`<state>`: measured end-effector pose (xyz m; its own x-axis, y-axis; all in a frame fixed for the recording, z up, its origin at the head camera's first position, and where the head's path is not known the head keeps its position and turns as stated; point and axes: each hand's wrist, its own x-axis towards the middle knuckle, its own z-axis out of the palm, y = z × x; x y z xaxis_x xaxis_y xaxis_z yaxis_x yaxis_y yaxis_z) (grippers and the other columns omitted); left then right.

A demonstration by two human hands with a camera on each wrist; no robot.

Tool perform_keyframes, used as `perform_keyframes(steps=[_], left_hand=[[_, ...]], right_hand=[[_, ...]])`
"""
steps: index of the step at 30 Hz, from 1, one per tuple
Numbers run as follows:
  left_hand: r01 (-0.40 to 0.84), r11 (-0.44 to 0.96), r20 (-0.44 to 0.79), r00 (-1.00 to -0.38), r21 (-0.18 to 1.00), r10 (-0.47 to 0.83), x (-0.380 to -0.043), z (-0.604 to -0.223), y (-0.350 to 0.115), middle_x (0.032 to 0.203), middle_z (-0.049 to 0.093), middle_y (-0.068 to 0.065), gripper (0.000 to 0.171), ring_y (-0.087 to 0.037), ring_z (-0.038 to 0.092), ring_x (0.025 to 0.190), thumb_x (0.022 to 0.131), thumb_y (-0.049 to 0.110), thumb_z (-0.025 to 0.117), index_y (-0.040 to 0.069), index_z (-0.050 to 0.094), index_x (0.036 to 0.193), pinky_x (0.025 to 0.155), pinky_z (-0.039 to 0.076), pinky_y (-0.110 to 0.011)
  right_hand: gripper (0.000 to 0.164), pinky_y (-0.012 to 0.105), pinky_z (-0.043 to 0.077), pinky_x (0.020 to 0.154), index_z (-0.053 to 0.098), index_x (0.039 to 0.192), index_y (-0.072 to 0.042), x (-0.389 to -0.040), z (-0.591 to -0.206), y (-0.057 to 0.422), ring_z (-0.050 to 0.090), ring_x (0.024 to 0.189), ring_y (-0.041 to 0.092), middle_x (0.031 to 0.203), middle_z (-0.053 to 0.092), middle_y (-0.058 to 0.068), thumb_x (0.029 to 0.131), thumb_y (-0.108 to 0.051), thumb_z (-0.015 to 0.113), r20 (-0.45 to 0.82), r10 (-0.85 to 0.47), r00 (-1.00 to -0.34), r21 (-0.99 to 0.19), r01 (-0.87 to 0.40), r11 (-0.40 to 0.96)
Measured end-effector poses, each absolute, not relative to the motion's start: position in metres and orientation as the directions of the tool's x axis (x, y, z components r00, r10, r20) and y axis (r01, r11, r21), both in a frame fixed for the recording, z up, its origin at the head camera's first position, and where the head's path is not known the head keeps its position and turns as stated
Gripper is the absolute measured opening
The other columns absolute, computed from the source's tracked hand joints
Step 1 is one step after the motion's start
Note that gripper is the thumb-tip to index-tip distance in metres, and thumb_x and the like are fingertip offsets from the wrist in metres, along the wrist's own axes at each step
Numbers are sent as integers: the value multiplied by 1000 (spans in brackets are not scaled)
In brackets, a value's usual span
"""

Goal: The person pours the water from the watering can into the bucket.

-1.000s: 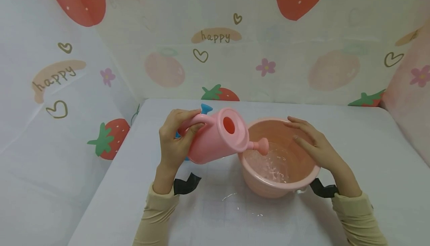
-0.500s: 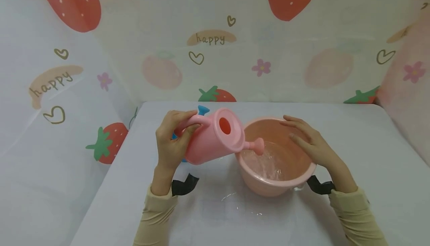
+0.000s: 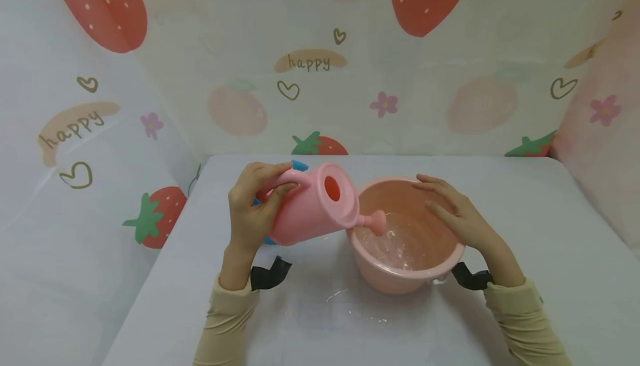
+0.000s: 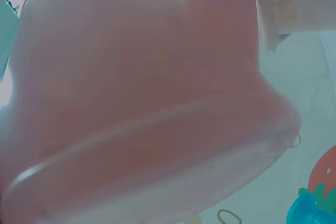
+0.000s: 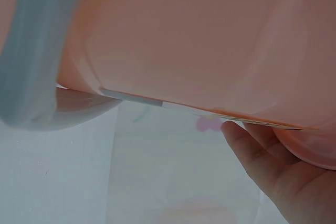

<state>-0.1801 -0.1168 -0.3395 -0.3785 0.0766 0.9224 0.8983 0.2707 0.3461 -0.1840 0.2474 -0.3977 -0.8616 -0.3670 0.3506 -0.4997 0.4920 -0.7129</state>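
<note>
In the head view my left hand (image 3: 253,207) grips the handle of a pink watering can (image 3: 305,210). The can is tilted to the right, and its sprinkler head (image 3: 378,222) hangs over the left rim of a pink bucket (image 3: 390,280). Rippled water (image 3: 400,246) covers the bucket's floor. My right hand (image 3: 457,213) rests at the bucket's right rim, fingers fairly straight. From the right wrist, the right hand (image 5: 278,171) shows close against the bucket's wall (image 5: 184,40). The can's body (image 4: 136,77) fills most of the left wrist view, where the left hand does not show.
A blue object (image 3: 300,165) with a flared end stands behind the can, mostly hidden. Water drops (image 3: 381,320) lie on the white tabletop (image 3: 310,327) in front of the bucket. Printed cloth walls (image 3: 310,94) enclose the table at the back and sides.
The whole head view has shifted slightly, with everything a little further left and lower. Ripples in the bucket look different. The can covers more of the blue object; both holds look the same.
</note>
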Motion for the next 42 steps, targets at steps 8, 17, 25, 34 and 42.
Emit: perform_keyframes(steps=[8, 17, 25, 34, 42], left_hand=[[895, 278, 919, -384, 348, 86, -181, -339, -116, 89, 66, -10, 29, -20, 57, 88, 85, 24, 67, 2, 67, 104, 73, 49, -22], [893, 277, 916, -392, 356, 88, -181, -337, -115, 90, 66, -10, 30, -19, 57, 88, 86, 26, 66, 3, 68, 104, 74, 48, -23], [893, 269, 913, -396, 360, 92, -182, -334, -114, 89, 66, -10, 27, -19, 57, 88, 85, 23, 67, 3, 68, 103, 74, 48, -23], [892, 274, 912, -397, 359, 101, -182, -334, -115, 90, 66, -9, 25, -19, 57, 88, 85, 19, 68, 3, 68, 104, 75, 48, -24], [893, 276, 910, -398, 356, 112, -184, -333, -114, 90, 66, -9, 26, -19, 57, 89, 85, 21, 67, 4, 68, 105, 75, 48, -24]], right_hand=[[39, 51, 28, 104, 49, 130, -5, -172, -381, 237, 29, 135, 35, 143, 37, 15, 92, -1, 53, 341, -365, -866, -704, -493, 512], [43, 42, 29, 105, 50, 132, -13, -185, -398, 248, 29, 136, 28, 145, 37, 8, 91, -1, 54, 348, -368, -862, -684, -502, 529], [38, 59, 26, 102, 49, 130, -1, -168, -372, 234, 29, 133, 40, 141, 38, 21, 92, 2, 50, 365, -382, -849, -696, -522, 493], [42, 61, 26, 103, 50, 131, -13, -184, -395, 246, 28, 136, 31, 145, 37, 9, 91, -2, 54, 351, -372, -859, -701, -504, 504], [42, 60, 25, 103, 50, 131, -12, -186, -400, 249, 28, 136, 31, 144, 38, 9, 91, 0, 54, 366, -367, -855, -700, -513, 497]])
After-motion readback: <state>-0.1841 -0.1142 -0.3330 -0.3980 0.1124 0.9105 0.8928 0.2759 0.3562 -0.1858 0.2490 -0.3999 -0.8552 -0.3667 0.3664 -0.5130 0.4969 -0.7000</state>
